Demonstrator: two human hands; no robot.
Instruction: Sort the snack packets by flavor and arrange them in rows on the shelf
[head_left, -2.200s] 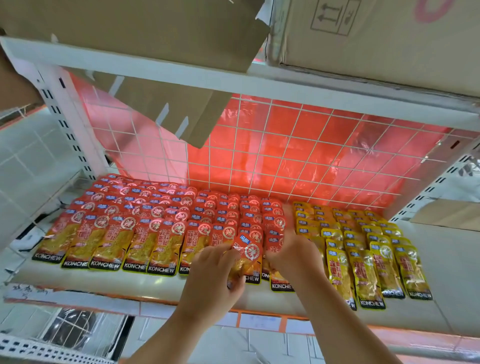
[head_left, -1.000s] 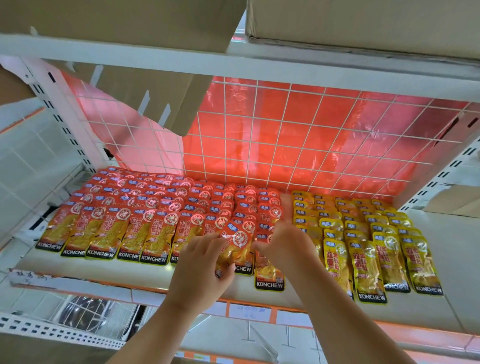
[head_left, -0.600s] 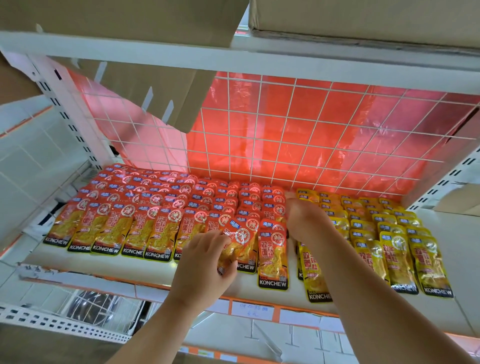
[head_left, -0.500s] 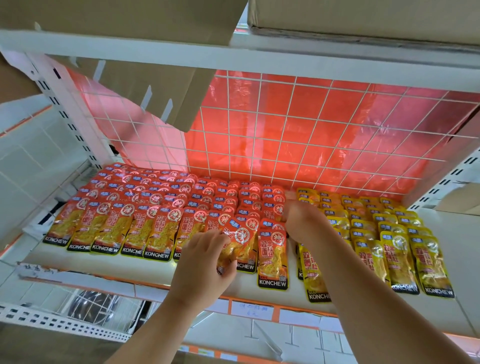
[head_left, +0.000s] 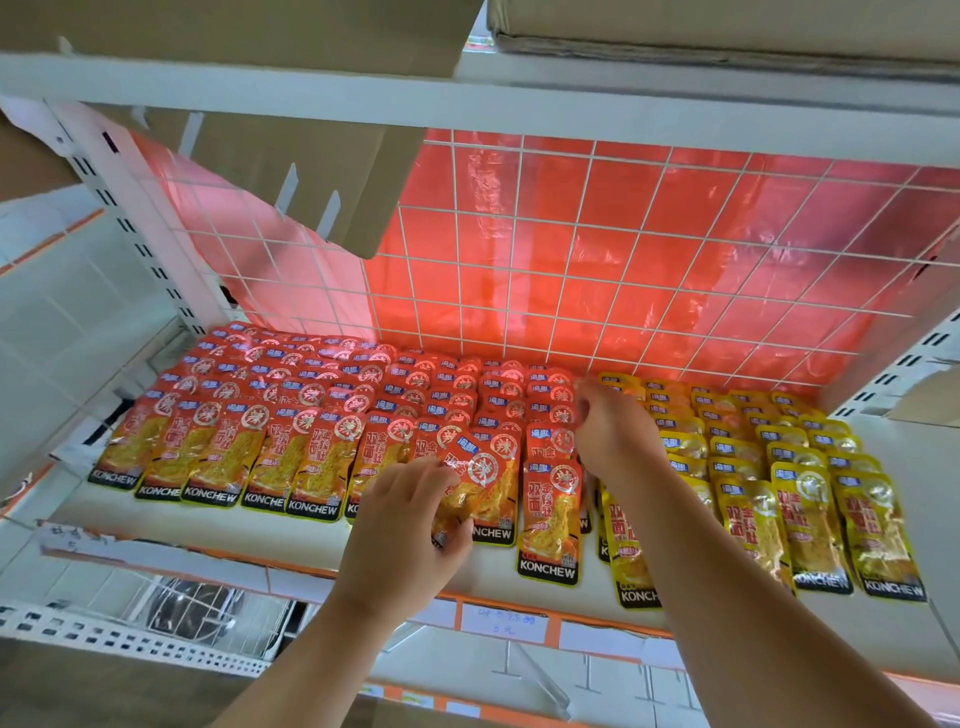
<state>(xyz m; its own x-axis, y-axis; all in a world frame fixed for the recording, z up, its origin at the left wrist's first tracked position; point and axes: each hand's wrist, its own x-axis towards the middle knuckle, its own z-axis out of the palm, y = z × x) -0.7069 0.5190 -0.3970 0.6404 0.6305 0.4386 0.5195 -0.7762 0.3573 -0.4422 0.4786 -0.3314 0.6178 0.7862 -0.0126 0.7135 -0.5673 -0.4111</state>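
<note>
Head view: placing step in hand, sorting looks far along. Left hand (head_left: 405, 525) has its grip clenched round a loose red packet (head_left: 485, 470), held tilted just above the shelf (head_left: 291, 540) front. Right hand (head_left: 615, 441) sits deeper on the shelf, at the seam between the red rows (head_left: 311, 405) and yellow rows (head_left: 769, 447), with its fingers curled down. Cannot tell whether it is pinching or only pressing. Next move likely calls for laying the red packet flat and squared into the red rows at the shelf front, where the edges sit uneven.
</note>
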